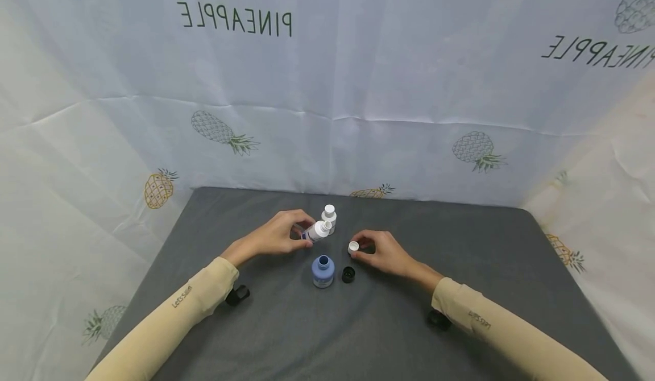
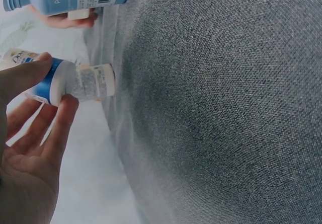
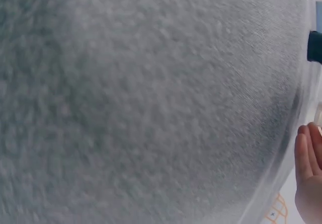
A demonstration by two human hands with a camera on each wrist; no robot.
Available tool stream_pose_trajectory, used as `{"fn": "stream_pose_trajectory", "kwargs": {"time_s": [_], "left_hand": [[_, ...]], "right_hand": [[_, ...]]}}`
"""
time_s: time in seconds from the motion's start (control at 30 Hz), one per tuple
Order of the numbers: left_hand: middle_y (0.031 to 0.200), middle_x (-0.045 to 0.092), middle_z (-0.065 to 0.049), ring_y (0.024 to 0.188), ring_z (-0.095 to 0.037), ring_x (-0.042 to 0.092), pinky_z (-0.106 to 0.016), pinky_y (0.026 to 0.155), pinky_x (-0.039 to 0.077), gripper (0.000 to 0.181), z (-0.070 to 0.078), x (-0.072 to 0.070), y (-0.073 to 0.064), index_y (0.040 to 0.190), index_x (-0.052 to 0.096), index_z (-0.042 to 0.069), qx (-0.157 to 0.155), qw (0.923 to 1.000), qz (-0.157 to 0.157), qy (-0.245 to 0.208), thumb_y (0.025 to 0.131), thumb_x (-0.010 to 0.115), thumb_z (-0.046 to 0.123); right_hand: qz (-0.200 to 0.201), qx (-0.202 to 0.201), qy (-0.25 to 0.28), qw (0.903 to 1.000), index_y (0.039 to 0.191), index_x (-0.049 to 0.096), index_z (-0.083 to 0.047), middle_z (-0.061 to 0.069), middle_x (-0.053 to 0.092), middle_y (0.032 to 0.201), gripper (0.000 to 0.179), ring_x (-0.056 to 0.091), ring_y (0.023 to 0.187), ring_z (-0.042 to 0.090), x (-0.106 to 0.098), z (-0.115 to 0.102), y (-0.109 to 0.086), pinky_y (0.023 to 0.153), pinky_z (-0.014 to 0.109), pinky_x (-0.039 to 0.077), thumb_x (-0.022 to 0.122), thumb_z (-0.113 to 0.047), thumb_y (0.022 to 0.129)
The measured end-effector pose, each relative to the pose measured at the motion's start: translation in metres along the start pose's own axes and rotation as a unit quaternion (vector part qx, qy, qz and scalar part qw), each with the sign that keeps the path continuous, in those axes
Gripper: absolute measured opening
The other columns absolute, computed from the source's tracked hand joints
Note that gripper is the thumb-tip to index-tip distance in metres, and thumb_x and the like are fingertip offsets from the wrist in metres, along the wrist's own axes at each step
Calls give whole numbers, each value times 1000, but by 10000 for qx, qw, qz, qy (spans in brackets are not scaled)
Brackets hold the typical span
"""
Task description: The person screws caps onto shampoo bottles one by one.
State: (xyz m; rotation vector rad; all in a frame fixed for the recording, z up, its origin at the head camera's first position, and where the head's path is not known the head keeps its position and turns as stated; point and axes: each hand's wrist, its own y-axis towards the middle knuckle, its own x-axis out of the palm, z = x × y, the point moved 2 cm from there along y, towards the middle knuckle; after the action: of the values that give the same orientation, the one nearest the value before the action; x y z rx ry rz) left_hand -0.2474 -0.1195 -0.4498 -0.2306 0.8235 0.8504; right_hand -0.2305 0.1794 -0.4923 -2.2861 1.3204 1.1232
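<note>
My left hand (image 1: 280,234) grips a small white bottle (image 1: 318,231) with a blue band. It leans to the right, its uncapped mouth up. In the left wrist view, thumb and fingers lie on opposite sides of that bottle (image 2: 44,85). A white cap (image 1: 353,247) is pinched by my right hand (image 1: 386,252), with its hollow side up. Only part of this hand (image 3: 309,171) shows at the right wrist view's edge. Between the hands and nearer me stands an uncapped blue bottle (image 1: 323,274). Beside it on the right lies a black cap (image 1: 348,274).
Just behind the held bottle a second white bottle (image 1: 330,215) stands with its cap on. A grey cloth (image 1: 389,330) covers the table. Black objects lie by the left sleeve (image 1: 237,295) and right sleeve (image 1: 438,319). A pineapple-print curtain (image 1: 358,85) hangs at the back.
</note>
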Motion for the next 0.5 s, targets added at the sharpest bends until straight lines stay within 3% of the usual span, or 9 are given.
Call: {"fn": "stream_pose_trajectory", "kwargs": {"time_s": [0.13, 0.5], "left_hand": [[122, 73, -13, 118, -28, 75, -32, 92, 67, 40, 0, 0, -1, 130, 72, 0, -2, 10000, -3, 7, 93, 86, 10], [118, 74, -11, 113, -25, 75, -32, 90, 68, 37, 1, 0, -3, 126, 74, 1, 159, 9998, 76, 31, 92, 87, 11]], "right_hand": [[5, 136, 313, 9994, 119, 76, -6, 8, 81, 113, 25, 80, 105, 24, -6, -4, 2, 94, 41, 66, 84, -14, 96], [349, -79, 612, 9975, 124, 75, 1, 12, 80, 119, 31, 80, 106, 27, -20, -20, 7, 95, 39, 66, 83, -3, 94]]}}
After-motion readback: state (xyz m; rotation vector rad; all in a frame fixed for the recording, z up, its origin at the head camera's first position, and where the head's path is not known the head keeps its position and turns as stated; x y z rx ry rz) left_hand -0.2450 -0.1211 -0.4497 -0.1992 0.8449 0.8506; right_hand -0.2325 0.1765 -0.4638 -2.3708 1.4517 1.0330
